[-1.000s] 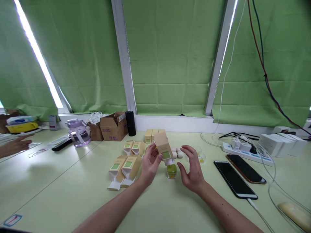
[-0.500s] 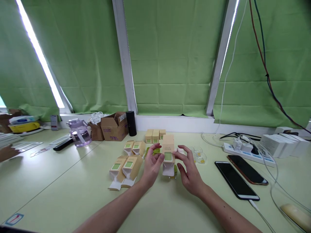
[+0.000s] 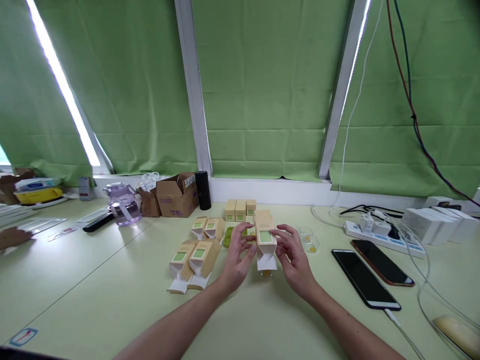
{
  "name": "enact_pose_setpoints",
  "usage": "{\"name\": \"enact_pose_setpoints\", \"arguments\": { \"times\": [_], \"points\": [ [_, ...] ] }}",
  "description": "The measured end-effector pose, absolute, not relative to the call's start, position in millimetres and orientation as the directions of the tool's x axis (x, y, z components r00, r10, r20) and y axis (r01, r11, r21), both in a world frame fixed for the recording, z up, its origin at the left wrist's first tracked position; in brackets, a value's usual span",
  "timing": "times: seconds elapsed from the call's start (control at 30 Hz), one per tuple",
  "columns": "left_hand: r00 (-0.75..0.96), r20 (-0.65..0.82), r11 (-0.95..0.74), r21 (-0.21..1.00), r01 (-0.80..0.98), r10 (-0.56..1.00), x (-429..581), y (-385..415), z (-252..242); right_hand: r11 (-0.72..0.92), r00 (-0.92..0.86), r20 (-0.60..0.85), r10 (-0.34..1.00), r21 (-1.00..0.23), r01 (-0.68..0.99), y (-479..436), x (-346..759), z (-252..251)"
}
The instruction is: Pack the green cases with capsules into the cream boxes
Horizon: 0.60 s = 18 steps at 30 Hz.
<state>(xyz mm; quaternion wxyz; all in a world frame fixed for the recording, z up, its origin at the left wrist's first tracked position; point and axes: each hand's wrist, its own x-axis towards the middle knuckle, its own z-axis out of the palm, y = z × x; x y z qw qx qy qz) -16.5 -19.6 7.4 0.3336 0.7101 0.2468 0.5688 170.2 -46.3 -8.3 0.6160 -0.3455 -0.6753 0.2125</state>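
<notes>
A small tan cardboard box (image 3: 265,220) with a pale green label window is held between my two hands over the table. Its near end is unfolded, with a white flap hanging down. My left hand (image 3: 237,257) has its curved fingertips against the box's left side. On the opposite side, my right hand (image 3: 296,257) grips the edge with its fingers, thumb lower down. Below the flap, part of a small yellowish thing shows, mostly hidden. A green moulded piece (image 3: 227,236) lies behind my left hand, and clear round cups (image 3: 310,242) with yellow bits lie beyond the right.
Several similar open boxes (image 3: 202,255) stand left of my hands, with closed boxes (image 3: 240,209) behind. Two phones (image 3: 365,277) and a power strip (image 3: 390,239) with cables are at right. A purple jug (image 3: 123,205) and a carton (image 3: 176,196) stand back left. Another person's hand (image 3: 15,237) shows far left.
The box has shifted slightly to the right and its label faces me more squarely. Both hands moved with it. The other person's hand at far left has shifted a little.
</notes>
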Motion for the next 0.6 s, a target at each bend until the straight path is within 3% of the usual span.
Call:
{"name": "enact_pose_setpoints", "arguments": {
  "times": [0.2,0.6],
  "points": [
    [0.289,0.650,-0.675,0.737,-0.017,0.702,-19.0,-17.2,2.3,0.657,0.005,0.667,0.745,-0.735,0.165,-45.9,169.9,-7.3],
    [0.241,0.642,-0.669,0.741,0.048,0.728,-15.6,-16.8,2.1,0.641,-0.029,0.644,0.764,-0.755,0.137,-48.0,168.9,-7.9]
  ]
}}
